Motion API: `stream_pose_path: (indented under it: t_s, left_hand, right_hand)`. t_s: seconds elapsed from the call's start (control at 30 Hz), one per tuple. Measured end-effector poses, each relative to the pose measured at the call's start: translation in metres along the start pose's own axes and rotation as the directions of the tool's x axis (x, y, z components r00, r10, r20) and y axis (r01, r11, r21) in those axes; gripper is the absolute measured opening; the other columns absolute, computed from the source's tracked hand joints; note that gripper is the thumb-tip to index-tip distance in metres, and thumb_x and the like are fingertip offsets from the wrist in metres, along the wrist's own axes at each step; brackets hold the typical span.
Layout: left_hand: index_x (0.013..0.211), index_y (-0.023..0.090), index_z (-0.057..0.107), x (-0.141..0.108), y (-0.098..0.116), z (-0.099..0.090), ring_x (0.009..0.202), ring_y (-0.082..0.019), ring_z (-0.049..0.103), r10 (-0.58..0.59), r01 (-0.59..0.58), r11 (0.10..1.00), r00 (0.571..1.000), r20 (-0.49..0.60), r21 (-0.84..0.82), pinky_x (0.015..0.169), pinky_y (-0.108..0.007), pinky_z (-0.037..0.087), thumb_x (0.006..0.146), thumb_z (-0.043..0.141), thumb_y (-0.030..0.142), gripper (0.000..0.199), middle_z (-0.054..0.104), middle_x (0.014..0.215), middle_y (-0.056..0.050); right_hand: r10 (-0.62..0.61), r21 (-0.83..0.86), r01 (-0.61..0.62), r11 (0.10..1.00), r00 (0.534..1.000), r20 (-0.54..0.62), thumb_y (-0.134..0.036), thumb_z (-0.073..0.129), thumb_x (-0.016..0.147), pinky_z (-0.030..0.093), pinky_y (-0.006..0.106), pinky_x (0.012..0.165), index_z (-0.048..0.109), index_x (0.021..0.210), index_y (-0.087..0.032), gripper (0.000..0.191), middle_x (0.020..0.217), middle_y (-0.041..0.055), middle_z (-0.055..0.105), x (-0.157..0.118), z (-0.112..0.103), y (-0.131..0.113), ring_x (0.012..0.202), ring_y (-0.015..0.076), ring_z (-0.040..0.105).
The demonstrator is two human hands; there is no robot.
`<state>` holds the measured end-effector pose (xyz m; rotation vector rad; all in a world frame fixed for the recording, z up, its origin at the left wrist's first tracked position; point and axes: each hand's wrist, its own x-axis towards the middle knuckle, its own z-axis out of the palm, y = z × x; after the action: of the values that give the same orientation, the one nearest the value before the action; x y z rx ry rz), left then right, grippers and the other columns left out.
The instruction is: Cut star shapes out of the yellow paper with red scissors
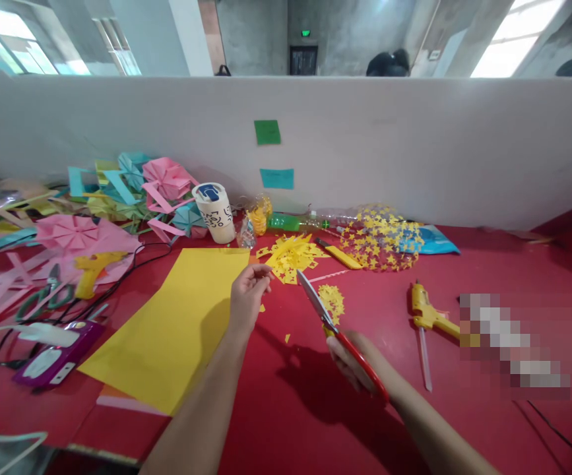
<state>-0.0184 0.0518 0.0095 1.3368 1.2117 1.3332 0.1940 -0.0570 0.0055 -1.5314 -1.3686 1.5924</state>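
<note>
Red-handled scissors [359,363] are in my right hand [357,359], its fingers wrapped round the handles, with the blades pointing up and left. My left hand [251,293] is raised over the right edge of a large yellow sheet [181,323], thumb and fingertips pressed together; anything between them is too small to name. Just beyond the hands lies a pile of yellow paper scraps [290,257] with star-shaped holes. A small heap of yellow stars [332,302] sits beside the scissor blades.
A yellow glue gun [427,315] lies at right, another [95,270] at left near a purple power strip [58,356]. Folded paper pieces [167,178], a white cup [215,214], a green bottle [290,222], a yellow cutter [340,254] and a bag of stars [382,237] line the back.
</note>
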Motion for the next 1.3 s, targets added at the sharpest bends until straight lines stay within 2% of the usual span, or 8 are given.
stream_pose_path:
  t_s: [0.2,0.3,0.47,0.73,0.9,1.0,1.13,1.3]
  left_hand:
    - [0.08,0.019,0.069,0.013,-0.004,0.003,0.095,-0.023,0.061,-0.017,-0.023,0.935,0.994,0.109,0.355,0.09,-0.038,0.047,0.068,0.061,0.016,0.014,0.064,0.103,-0.008]
    - [0.084,0.022,0.072,0.022,-0.008,0.014,0.136,-0.032,0.033,0.023,-0.079,0.875,0.992,0.123,0.478,0.114,-0.044,0.023,0.064,0.066,0.013,0.023,0.046,0.14,-0.008]
    - [0.079,0.019,0.071,0.035,-0.021,0.03,0.133,-0.039,0.035,-0.039,-0.034,0.846,0.991,0.124,0.532,0.114,-0.053,0.017,0.06,0.069,0.01,0.021,0.051,0.137,-0.014]
    - [0.09,0.022,0.068,0.021,0.001,0.013,0.131,-0.028,0.038,0.008,-0.018,0.983,0.998,0.057,0.181,0.111,-0.04,0.026,0.067,0.064,0.018,0.023,0.059,0.123,-0.008]
    - [0.075,0.019,0.058,-0.011,0.02,0.014,0.079,-0.015,0.057,-0.162,0.198,0.948,0.974,0.157,-0.25,0.076,-0.027,0.046,0.065,0.058,0.018,0.01,0.059,0.081,-0.001]
    - [0.069,0.018,0.052,-0.032,0.026,0.027,0.061,-0.012,0.051,-0.287,0.43,0.813,0.883,0.372,-0.394,0.061,-0.023,0.044,0.059,0.056,0.014,0.012,0.051,0.066,0.001]
    - [0.07,0.016,0.052,-0.049,0.029,0.04,0.061,-0.012,0.05,-0.387,0.712,0.571,0.673,0.63,-0.409,0.066,-0.027,0.048,0.065,0.052,0.014,0.006,0.047,0.067,-0.001]
    - [0.066,0.013,0.052,-0.057,0.024,0.045,0.055,-0.009,0.045,-0.444,0.881,0.359,0.452,0.774,-0.308,0.06,-0.022,0.047,0.072,0.05,0.013,0.007,0.043,0.064,-0.001]
  right_hand:
    - [-0.025,0.016,0.026,1.0,0.998,-0.064,-0.069,0.053,0.079,0.029,0.017,0.031,0.037,0.062,-0.023,0.051,0.042,-0.0107,0.036,0.002,-0.005,-0.003,0.031,0.0062,0.035]
    - [-0.047,0.028,0.05,0.998,0.994,-0.098,-0.069,0.055,0.077,0.028,0.017,0.031,0.037,0.061,-0.023,0.053,0.041,-0.0107,0.035,0.0,-0.007,-0.006,0.031,0.0062,0.035]
    - [-0.094,0.057,0.102,0.993,0.988,-0.124,-0.068,0.06,0.075,0.028,0.018,0.032,0.038,0.059,-0.023,0.052,0.041,-0.0104,0.035,-0.002,-0.008,-0.008,0.031,0.0067,0.034]
    - [-0.153,0.134,0.187,0.973,0.962,-0.225,-0.062,0.066,0.074,0.029,0.02,0.032,0.039,0.057,-0.024,0.05,0.037,-0.0104,0.036,0.007,-0.012,-0.003,0.029,0.0081,0.036]
    - [-0.184,0.21,0.251,0.945,0.938,-0.293,-0.06,0.066,0.075,0.033,0.02,0.038,0.052,0.059,-0.019,0.046,0.038,-0.0045,0.05,0.015,-0.017,-0.006,0.034,0.0095,0.044]
    - [-0.203,0.282,0.288,0.915,0.933,-0.296,-0.063,0.055,0.079,0.03,0.021,0.034,0.062,0.069,-0.016,0.049,0.043,-0.0028,0.053,0.019,-0.017,-0.013,0.033,0.0098,0.042]
    - [-0.244,0.33,0.359,0.873,0.907,-0.343,-0.052,0.064,0.073,0.031,0.022,0.035,0.059,0.072,-0.018,0.034,0.046,-0.0046,0.052,0.019,-0.02,-0.024,0.035,0.0093,0.042]
    - [-0.273,0.341,0.4,0.851,0.891,-0.364,-0.041,0.069,0.071,0.034,0.021,0.036,0.047,0.073,-0.022,0.029,0.046,-0.007,0.052,0.017,-0.026,-0.032,0.035,0.01,0.044]
